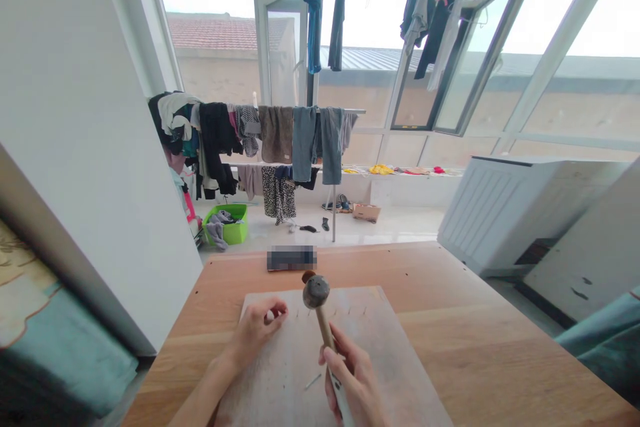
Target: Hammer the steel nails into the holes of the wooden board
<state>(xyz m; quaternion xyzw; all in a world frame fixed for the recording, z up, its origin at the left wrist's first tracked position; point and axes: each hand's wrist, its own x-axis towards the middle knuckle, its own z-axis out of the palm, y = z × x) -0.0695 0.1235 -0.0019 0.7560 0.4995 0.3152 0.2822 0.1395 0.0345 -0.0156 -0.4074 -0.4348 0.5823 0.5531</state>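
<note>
My right hand (353, 373) is wrapped around the handle of a hammer (316, 292), its head raised over the wooden board (280, 373). Thumb and fingers of my left hand (263, 323) are pinched together above the board's far left part; whatever they hold, if anything, is too small to make out. Several thin nails (349, 311) stand upright in a row near the board's far edge, partly covered by the hammer. One loose nail (313, 381) lies flat on the board, left of my right hand.
The board lies on a wooden table (500, 353). At the table's far edge is a dark, pixelated object (291, 258). Beyond stand a rack of hanging clothes (277, 133), a green basket (235, 232) and a small cardboard box (367, 213). A white cabinet (500, 213) is on the right.
</note>
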